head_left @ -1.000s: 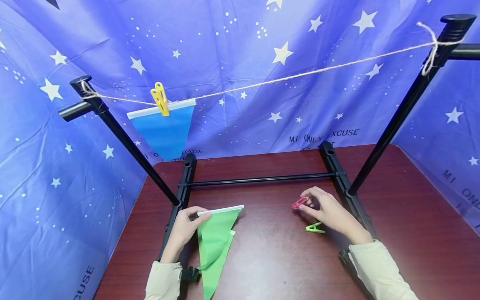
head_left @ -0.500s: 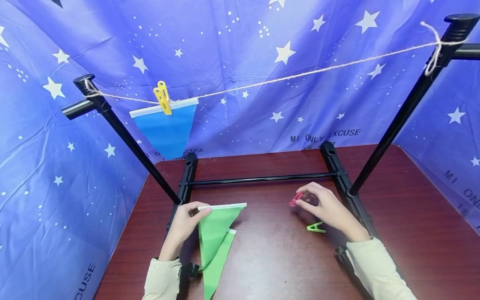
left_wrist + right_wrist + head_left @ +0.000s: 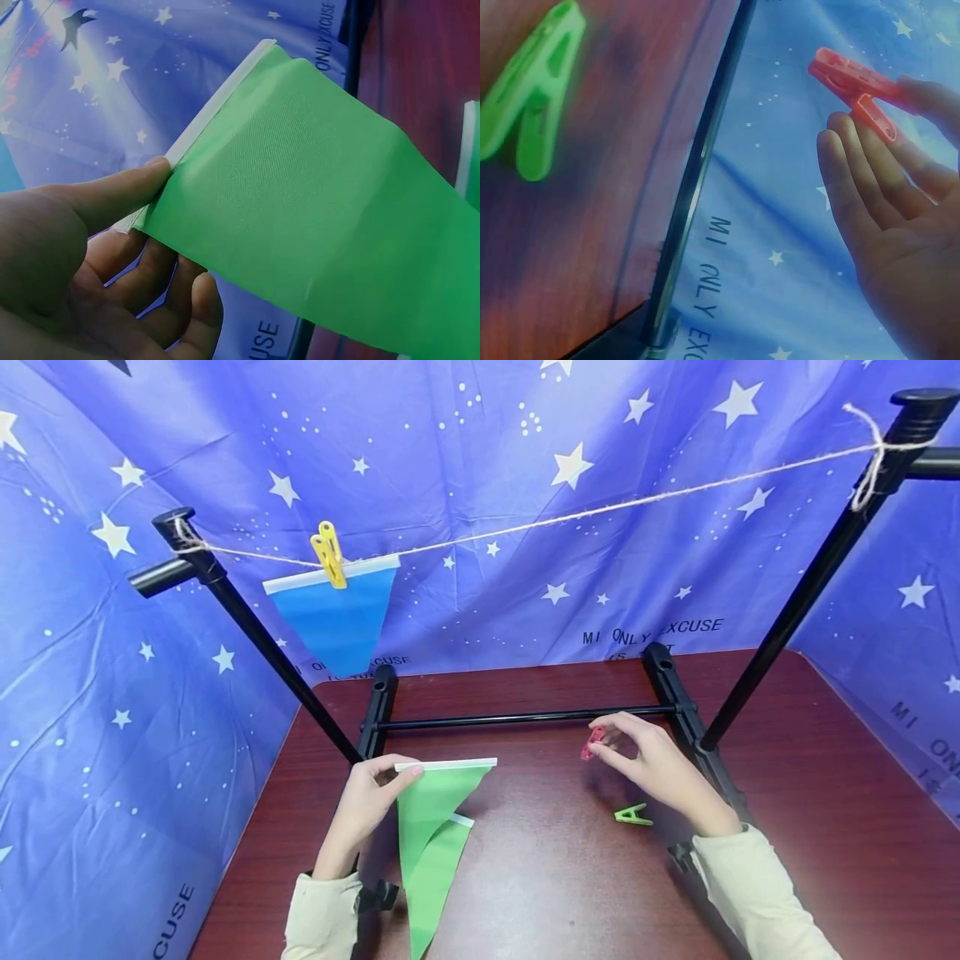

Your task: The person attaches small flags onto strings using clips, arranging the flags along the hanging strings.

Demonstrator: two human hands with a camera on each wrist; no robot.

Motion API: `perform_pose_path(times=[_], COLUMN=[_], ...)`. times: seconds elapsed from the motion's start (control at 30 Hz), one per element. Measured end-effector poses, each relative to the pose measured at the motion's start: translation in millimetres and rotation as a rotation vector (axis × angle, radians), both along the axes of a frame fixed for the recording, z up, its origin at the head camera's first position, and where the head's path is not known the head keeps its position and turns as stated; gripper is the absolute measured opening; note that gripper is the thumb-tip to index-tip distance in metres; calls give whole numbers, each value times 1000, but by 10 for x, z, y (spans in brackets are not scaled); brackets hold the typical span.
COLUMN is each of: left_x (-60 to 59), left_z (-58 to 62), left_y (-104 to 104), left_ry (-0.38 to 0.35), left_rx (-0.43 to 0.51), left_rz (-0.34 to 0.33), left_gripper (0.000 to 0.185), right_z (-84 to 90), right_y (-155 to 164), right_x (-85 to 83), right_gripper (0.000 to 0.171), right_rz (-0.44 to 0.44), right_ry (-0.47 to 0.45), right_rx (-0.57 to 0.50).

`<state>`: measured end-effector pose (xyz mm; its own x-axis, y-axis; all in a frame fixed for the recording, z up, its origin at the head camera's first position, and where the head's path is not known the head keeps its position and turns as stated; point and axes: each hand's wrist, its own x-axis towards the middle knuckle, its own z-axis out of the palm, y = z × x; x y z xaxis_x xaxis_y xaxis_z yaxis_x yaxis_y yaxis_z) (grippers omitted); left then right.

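Note:
My left hand [image 3: 369, 797] pinches a green triangular pennant [image 3: 285, 172] by the left end of its white top edge, thumb in front and fingers behind. Its upper part is raised, and it overlaps a second green pennant [image 3: 442, 868] below it. In my right hand [image 3: 648, 760] a red clothespin [image 3: 855, 82] is pinched by its handle ends between thumb and fingers. Under that hand a light green clothespin [image 3: 633, 815] lies on the table. A blue pennant [image 3: 337, 622] hangs from the string [image 3: 600, 510] at the left, clipped by a yellow clothespin [image 3: 330, 556].
The string runs between two black posts, the left post [image 3: 262, 643] and the right post [image 3: 795, 610]. A black crossbar [image 3: 525, 718] joins their feet on the dark red table [image 3: 555, 877]. A blue star-printed cloth [image 3: 465, 460] stands behind.
Both hands have risen slightly, the left lifting the green pennant's top edge and the right lifting the red clothespin, which has turned more upright. The light green clothespin stays on the table.

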<state>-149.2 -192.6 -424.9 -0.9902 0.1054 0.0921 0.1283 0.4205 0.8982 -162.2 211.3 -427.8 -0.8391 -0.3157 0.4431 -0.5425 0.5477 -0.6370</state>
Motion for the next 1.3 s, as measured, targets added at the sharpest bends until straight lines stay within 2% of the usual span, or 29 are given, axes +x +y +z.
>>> perform_pose_path(times=[0.27,0.47,0.7,0.97,1.13,1.3], left_x=[-31,-42,-88,-51,-140,-212], left_z=[56,89,128,392,324,284], left_y=[39,88,173,347,355,371], left_ry=[15,2,-6,13,22,48], left_rx=[22,82,107,124,144,159], left_rz=[-13,-12,-25,-49,-47,-44], left_gripper=[16,18,24,18,18,21], right_z=[140,247,384,550,669,761], right_y=[-7,-32,-64,-94,-127,-155], right_x=[4,-8,-24,-16,-7,-1], right_gripper=[25,33,33,33,28,26], right_rz=[-19,-5,-15,-28,-6,-1], right_ry=[45,55,63,108,157,203], right_rx=[-2,-57,-86,-96,-127,-103])
